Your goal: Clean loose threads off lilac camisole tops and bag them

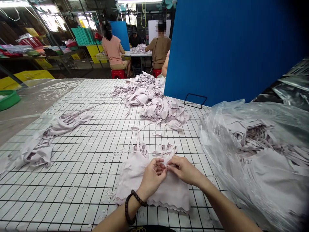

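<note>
Centrally, as seen from my remote post, the left hand (154,174) and the right hand (184,169) meet tip to tip, thumb and fingers of each pinching a fine bit of a pale lilac cloth garment with a wavy hem (170,191). Whether that bit is strap or edge, I cannot resolve at this scale. The garment lies spread beneath the grip on a white tabletop ruled with black gridlines (84,182); the surface bears its weight, which I take to be why fingertips alone suffice.

Beyond the grip sits a crumpled heap of pale lilac garments (149,96), probably set there to leave the near surface free. Well apart to the left of the grip lies a long, twisted bundle of lilac cloth (54,130). Right of the grip, a clear, wrinkled plastic bag (212,132) surrounds a layered stack of lilac garments (272,174), presumably to keep them gathered. Beyond and right of the grip rises a tall blue panel (224,48), apparently steadied by a black wire frame (198,95) at its foot.
</note>
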`<move>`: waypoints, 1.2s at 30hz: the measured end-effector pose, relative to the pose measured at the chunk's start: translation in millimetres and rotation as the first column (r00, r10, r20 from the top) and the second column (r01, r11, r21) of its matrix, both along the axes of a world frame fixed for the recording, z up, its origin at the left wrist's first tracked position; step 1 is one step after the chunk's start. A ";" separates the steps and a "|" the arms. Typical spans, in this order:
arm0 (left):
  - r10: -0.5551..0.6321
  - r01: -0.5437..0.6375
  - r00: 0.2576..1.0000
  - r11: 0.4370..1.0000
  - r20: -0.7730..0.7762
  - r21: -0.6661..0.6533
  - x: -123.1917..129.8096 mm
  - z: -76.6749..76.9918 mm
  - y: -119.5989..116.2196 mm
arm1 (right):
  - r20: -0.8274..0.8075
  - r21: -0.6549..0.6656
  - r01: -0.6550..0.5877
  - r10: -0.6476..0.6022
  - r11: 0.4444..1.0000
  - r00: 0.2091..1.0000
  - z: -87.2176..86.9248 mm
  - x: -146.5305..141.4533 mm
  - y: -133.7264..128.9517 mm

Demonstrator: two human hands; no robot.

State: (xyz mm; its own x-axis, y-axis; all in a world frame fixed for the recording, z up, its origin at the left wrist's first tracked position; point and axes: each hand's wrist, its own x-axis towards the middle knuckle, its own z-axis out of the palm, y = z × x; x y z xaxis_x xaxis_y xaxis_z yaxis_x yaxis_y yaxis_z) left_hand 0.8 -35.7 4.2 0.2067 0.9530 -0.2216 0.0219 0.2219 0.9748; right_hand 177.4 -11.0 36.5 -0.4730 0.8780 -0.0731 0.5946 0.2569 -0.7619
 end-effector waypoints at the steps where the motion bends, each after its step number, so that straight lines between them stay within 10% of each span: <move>1: 0.002 -0.001 1.000 1.000 -0.020 0.018 0.3 1.3 -1.1 | 0.012 0.014 0.000 0.000 1.000 1.000 -0.1 0.0 -0.7; 16: -0.042 0.088 0.973 0.977 -0.229 0.196 -0.4 7.8 -3.5 | 0.014 0.001 -0.002 0.002 1.000 1.000 4.1 1.1 -2.7; 25: 0.183 0.212 0.584 0.906 -0.791 0.366 -4.3 -0.1 -11.0 | -0.004 -0.087 0.130 -0.131 0.988 0.991 -4.3 -3.6 7.7; 36: 0.152 0.215 0.616 0.912 -0.773 0.350 -6.4 -6.0 -7.2 | 0.102 -0.001 0.031 -0.031 1.000 0.994 -11.3 -15.7 2.2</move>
